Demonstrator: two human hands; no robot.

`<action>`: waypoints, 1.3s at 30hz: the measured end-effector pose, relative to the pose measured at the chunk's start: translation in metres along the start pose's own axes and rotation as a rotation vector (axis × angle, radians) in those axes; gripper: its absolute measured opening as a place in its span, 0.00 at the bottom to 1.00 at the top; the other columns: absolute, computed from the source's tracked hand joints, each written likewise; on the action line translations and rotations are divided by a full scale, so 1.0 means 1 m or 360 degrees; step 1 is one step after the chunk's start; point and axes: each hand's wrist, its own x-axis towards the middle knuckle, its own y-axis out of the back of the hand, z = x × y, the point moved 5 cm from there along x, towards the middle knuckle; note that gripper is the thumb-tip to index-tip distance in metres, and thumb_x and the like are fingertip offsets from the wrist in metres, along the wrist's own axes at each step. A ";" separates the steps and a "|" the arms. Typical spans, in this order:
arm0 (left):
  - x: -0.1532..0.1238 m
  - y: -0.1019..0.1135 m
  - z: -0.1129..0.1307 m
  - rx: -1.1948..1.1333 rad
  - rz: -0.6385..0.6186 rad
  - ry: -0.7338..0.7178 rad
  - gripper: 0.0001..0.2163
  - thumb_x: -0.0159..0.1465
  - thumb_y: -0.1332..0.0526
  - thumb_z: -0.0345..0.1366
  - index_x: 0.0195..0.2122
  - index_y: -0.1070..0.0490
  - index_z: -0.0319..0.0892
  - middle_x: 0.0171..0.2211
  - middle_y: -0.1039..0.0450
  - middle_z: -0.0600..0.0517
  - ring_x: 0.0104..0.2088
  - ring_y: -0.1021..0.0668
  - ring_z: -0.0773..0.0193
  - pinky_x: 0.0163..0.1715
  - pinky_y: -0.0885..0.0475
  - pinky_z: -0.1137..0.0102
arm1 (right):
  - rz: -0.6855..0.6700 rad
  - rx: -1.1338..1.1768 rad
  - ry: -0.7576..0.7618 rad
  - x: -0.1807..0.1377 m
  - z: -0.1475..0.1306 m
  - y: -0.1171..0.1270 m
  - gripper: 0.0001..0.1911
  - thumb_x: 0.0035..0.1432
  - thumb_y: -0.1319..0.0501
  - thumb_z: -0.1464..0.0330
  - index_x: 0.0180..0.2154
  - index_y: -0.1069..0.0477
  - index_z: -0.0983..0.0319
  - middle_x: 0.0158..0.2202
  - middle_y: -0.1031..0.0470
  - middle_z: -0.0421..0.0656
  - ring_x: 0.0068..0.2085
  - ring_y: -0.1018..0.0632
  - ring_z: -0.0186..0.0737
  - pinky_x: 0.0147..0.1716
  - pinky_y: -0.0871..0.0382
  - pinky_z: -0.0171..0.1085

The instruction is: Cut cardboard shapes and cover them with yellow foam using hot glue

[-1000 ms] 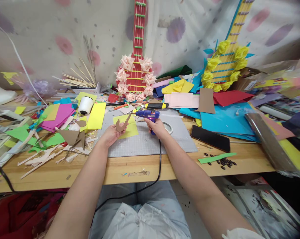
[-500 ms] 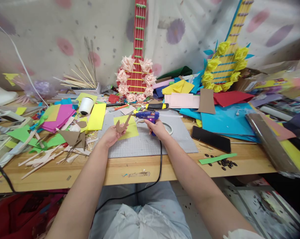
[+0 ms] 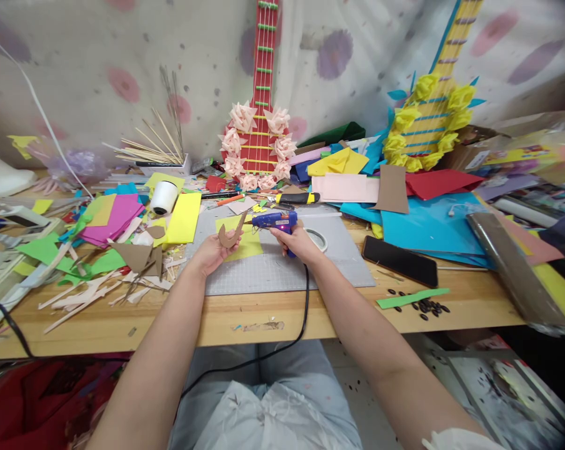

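My left hand point(image 3: 212, 251) pinches a small curved brown cardboard cut-out point(image 3: 230, 234) and holds it up over a yellow paper sheet point(image 3: 244, 240) on the grey cutting mat point(image 3: 282, 269). My right hand point(image 3: 300, 242) is wrapped round the grip of a blue hot glue gun point(image 3: 274, 220). The gun's nozzle points left and sits close to the top tip of the cut-out. Its black cord point(image 3: 303, 306) runs off the table edge toward my lap.
A roll of clear tape point(image 3: 318, 238) lies by my right hand. A black phone point(image 3: 399, 260), a green strip and dark seeds point(image 3: 420, 305) lie to the right. Coloured paper, scraps, a white spool point(image 3: 163, 197), skewers and two paper guitars point(image 3: 259, 112) crowd the back.
The glue gun has shifted a little left and nearer the cardboard cut-out's tip. My left hand has barely moved.
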 end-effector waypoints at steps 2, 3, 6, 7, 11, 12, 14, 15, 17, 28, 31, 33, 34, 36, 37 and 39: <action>0.000 0.000 0.000 -0.0004 -0.0011 -0.0006 0.06 0.58 0.41 0.28 0.33 0.25 0.31 0.30 0.26 0.45 0.25 0.28 0.72 0.27 0.30 0.78 | -0.0026 -0.0014 -0.0005 -0.002 -0.003 -0.001 0.19 0.48 0.40 0.52 0.25 0.40 0.60 0.16 0.41 0.34 0.16 0.38 0.27 0.14 0.37 0.30; 0.001 0.001 -0.001 -0.0011 -0.0014 -0.0010 0.06 0.58 0.41 0.28 0.33 0.25 0.31 0.30 0.26 0.45 0.26 0.28 0.72 0.27 0.30 0.78 | -0.0039 -0.0023 -0.0011 -0.004 -0.005 -0.001 0.19 0.48 0.40 0.52 0.25 0.40 0.60 0.16 0.41 0.34 0.16 0.37 0.27 0.14 0.37 0.30; 0.002 0.002 -0.001 -0.0044 -0.0013 -0.0019 0.06 0.57 0.39 0.27 0.34 0.26 0.31 0.31 0.25 0.45 0.26 0.27 0.72 0.27 0.29 0.78 | -0.0080 -0.0045 -0.0037 -0.008 -0.011 -0.002 0.18 0.49 0.40 0.53 0.25 0.40 0.60 0.16 0.41 0.34 0.16 0.37 0.28 0.15 0.37 0.31; 0.002 0.002 -0.001 -0.0055 -0.0013 -0.0018 0.06 0.57 0.39 0.27 0.34 0.26 0.32 0.31 0.25 0.45 0.26 0.27 0.72 0.27 0.29 0.78 | -0.0091 -0.0050 -0.0049 -0.009 -0.012 -0.002 0.18 0.49 0.40 0.53 0.25 0.40 0.60 0.16 0.41 0.34 0.16 0.37 0.28 0.15 0.37 0.31; 0.003 0.003 -0.002 -0.0082 0.0003 -0.0001 0.05 0.57 0.39 0.27 0.34 0.26 0.32 0.28 0.26 0.47 0.25 0.27 0.72 0.27 0.29 0.77 | -0.0150 -0.0051 -0.0076 -0.011 -0.015 -0.004 0.18 0.48 0.39 0.54 0.24 0.40 0.61 0.15 0.42 0.34 0.16 0.36 0.29 0.15 0.38 0.32; 0.003 0.003 -0.002 -0.0087 0.0015 -0.0003 0.05 0.57 0.39 0.27 0.33 0.26 0.33 0.27 0.26 0.48 0.24 0.27 0.72 0.27 0.28 0.77 | -0.0166 -0.0047 -0.0078 -0.011 -0.015 -0.005 0.18 0.48 0.39 0.54 0.23 0.40 0.60 0.15 0.42 0.34 0.16 0.36 0.29 0.15 0.38 0.32; 0.002 0.002 -0.001 -0.0095 0.0031 -0.0017 0.04 0.57 0.39 0.27 0.31 0.26 0.33 0.27 0.26 0.48 0.26 0.26 0.72 0.28 0.28 0.77 | -0.0194 -0.0029 -0.0083 -0.011 -0.014 -0.007 0.19 0.47 0.38 0.54 0.23 0.40 0.60 0.15 0.42 0.33 0.15 0.36 0.29 0.15 0.38 0.31; 0.002 0.002 -0.001 -0.0097 0.0030 -0.0027 0.04 0.57 0.40 0.26 0.31 0.26 0.33 0.28 0.26 0.48 0.26 0.26 0.72 0.29 0.28 0.77 | -0.0208 -0.0022 -0.0083 -0.011 -0.013 -0.007 0.19 0.47 0.38 0.53 0.23 0.41 0.60 0.15 0.42 0.33 0.15 0.36 0.28 0.15 0.38 0.31; 0.002 0.001 -0.001 -0.0102 0.0014 -0.0047 0.04 0.58 0.40 0.26 0.30 0.26 0.33 0.31 0.25 0.48 0.28 0.26 0.72 0.30 0.28 0.77 | -0.0239 -0.0012 -0.0079 -0.010 -0.011 -0.009 0.19 0.47 0.38 0.53 0.23 0.41 0.61 0.15 0.42 0.33 0.15 0.36 0.28 0.15 0.38 0.31; 0.005 0.004 0.001 -0.0191 -0.0022 -0.0092 0.07 0.60 0.42 0.28 0.31 0.25 0.35 0.27 0.27 0.51 0.27 0.28 0.73 0.29 0.32 0.79 | -0.0326 -0.0005 -0.0045 -0.011 -0.011 -0.012 0.18 0.48 0.39 0.54 0.29 0.34 0.64 0.18 0.32 0.35 0.14 0.35 0.26 0.15 0.39 0.29; 0.004 0.004 0.001 -0.0178 -0.0033 -0.0074 0.06 0.59 0.42 0.29 0.33 0.25 0.34 0.26 0.28 0.50 0.26 0.28 0.73 0.27 0.33 0.79 | -0.0299 0.0019 -0.0009 -0.011 -0.013 -0.011 0.18 0.48 0.40 0.54 0.29 0.34 0.64 0.19 0.31 0.36 0.14 0.36 0.25 0.15 0.40 0.29; 0.004 0.005 0.001 -0.0177 -0.0028 -0.0060 0.06 0.58 0.40 0.29 0.33 0.25 0.33 0.25 0.28 0.50 0.25 0.28 0.73 0.26 0.33 0.79 | -0.0271 0.0010 -0.0025 -0.011 -0.013 -0.011 0.18 0.48 0.40 0.54 0.28 0.34 0.64 0.18 0.32 0.35 0.14 0.36 0.26 0.15 0.40 0.30; 0.004 0.005 0.000 -0.0179 -0.0027 -0.0059 0.06 0.58 0.40 0.29 0.33 0.25 0.33 0.25 0.28 0.50 0.25 0.28 0.73 0.26 0.33 0.79 | -0.0260 -0.0001 -0.0037 -0.011 -0.013 -0.011 0.18 0.48 0.40 0.54 0.28 0.34 0.64 0.17 0.33 0.35 0.14 0.36 0.26 0.15 0.40 0.30; 0.005 0.006 0.000 -0.0176 -0.0031 -0.0067 0.06 0.57 0.39 0.29 0.33 0.25 0.33 0.25 0.28 0.50 0.25 0.28 0.73 0.26 0.33 0.79 | -0.0250 -0.0027 -0.0055 -0.011 -0.014 -0.011 0.18 0.48 0.39 0.54 0.27 0.34 0.64 0.16 0.34 0.35 0.14 0.35 0.27 0.15 0.40 0.30; 0.006 0.007 -0.001 -0.0171 -0.0034 -0.0073 0.06 0.57 0.39 0.29 0.33 0.25 0.34 0.26 0.28 0.51 0.25 0.28 0.73 0.26 0.33 0.79 | -0.0248 -0.0040 -0.0060 -0.011 -0.014 -0.011 0.18 0.48 0.39 0.54 0.27 0.34 0.63 0.16 0.34 0.35 0.14 0.35 0.27 0.14 0.40 0.30; 0.006 0.007 -0.002 -0.0159 -0.0035 -0.0086 0.05 0.57 0.39 0.29 0.33 0.25 0.34 0.27 0.27 0.51 0.26 0.28 0.73 0.27 0.33 0.79 | -0.0239 -0.0067 -0.0072 -0.011 -0.014 -0.011 0.18 0.48 0.39 0.54 0.27 0.34 0.64 0.16 0.34 0.35 0.14 0.34 0.28 0.14 0.40 0.30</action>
